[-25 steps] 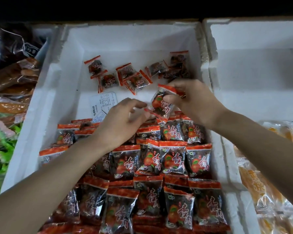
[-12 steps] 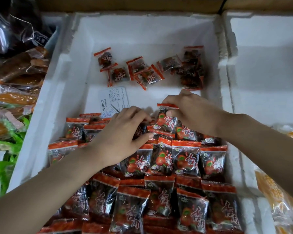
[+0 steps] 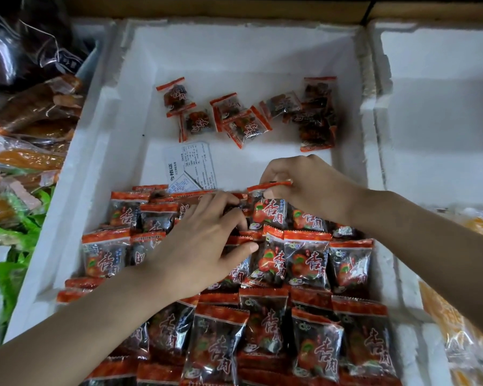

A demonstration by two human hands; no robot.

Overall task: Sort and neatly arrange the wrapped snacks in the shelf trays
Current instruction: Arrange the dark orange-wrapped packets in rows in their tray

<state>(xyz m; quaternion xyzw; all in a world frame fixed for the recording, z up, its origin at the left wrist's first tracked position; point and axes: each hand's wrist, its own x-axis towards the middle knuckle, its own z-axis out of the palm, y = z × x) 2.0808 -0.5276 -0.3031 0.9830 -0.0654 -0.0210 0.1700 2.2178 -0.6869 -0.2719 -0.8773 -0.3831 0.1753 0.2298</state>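
The right hand (image 3: 304,185) pinches the top seal of a snack packet (image 3: 269,214), standing it in the rearmost row of the foam tray (image 3: 95,168), while the left hand (image 3: 204,246) lies on neighbouring packets (image 3: 154,218), probably steadying them, though I cannot tell whether it grips one

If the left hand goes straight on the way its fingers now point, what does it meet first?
Probably the red-and-black wrapped snack packet that the right hand pinches by its top edge; the left hand lies just beside it, though depth is unclear.
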